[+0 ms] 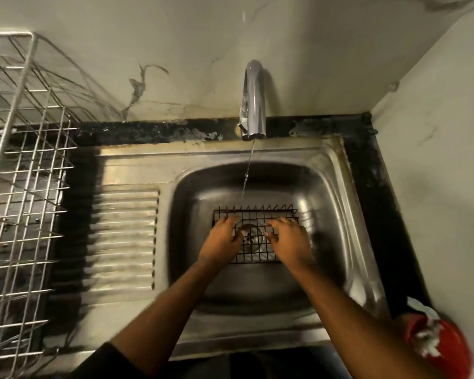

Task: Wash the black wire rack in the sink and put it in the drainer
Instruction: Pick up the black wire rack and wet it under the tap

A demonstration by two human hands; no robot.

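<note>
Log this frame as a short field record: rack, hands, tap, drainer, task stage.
rack: black wire rack lying flat in the sink over the drain
left hand: fingers spread on the rack
right hand: fingers spread on the rack
tap: running, thin stream falling behind the rack
drainer: wire, left of the sink
stage: washing; rack not yet in the drainer

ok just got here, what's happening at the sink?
A person is washing the black wire rack, which lies in the sink basin over the drain. The left hand and right hand both rest on it, fingers spread. The tap is running a thin stream. The wire drainer stands at the left; the rack is not in it yet.
</note>
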